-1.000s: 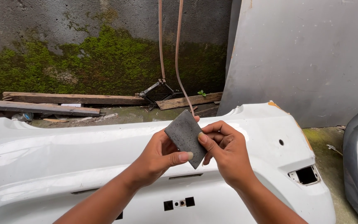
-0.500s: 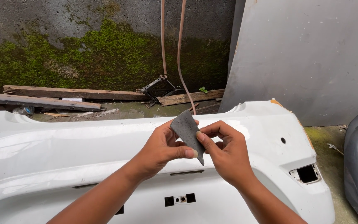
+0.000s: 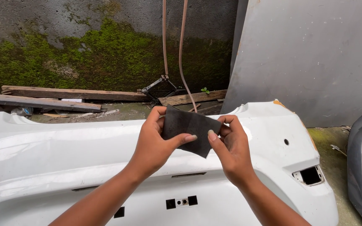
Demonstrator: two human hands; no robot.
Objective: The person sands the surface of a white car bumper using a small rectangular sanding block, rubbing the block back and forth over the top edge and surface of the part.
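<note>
Hands, left and right, pinching dark abrasive sheet above white bumper, grey panel behind.

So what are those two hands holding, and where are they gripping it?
A dark grey square abrasive sheet: left hand pinches its left edge, right hand its right edge.

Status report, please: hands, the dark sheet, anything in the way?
Left hand and right hand both pinch dark abrasive sheet. Sheet held above white bumper. Nothing between them.
</note>
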